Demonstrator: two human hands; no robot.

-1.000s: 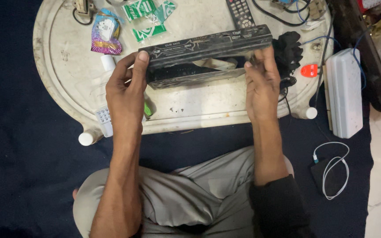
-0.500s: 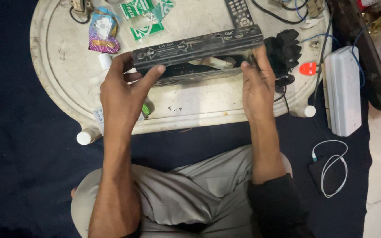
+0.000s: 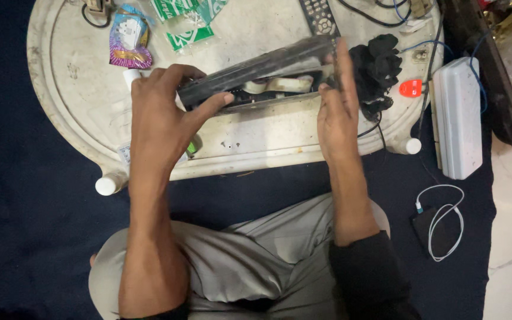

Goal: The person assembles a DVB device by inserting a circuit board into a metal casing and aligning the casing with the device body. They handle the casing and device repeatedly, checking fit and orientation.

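1. Head camera, looking down at a person seated cross-legged on a dark blue floor covering, at a low, worn white table (image 3: 60, 118). Since a second ago, the long black device (image 3: 256, 65) held between the hands has tipped: its flat top face, which then looked at the camera, has rolled away, and its open underside now shows pale and dark parts inside. Its right end has also risen, so it lies on a slant. This suggests the person is turning the casing to look into or work on its interior.

2. Same view, the grip. The left hand (image 3: 161, 118) is wrapped around the device's left end, fingers curled over the far edge and the thumb pressed along the near edge, closed firmly on it. The right hand (image 3: 336, 112) is held flat and upright against the right end, fingers straight and together, bracing it rather than curling round.

3. Same view, surroundings. A remote control (image 3: 320, 15) lies just beyond the device, a black glove (image 3: 377, 65) beside the right hand, and a white box (image 3: 457, 115) off the table's right edge.
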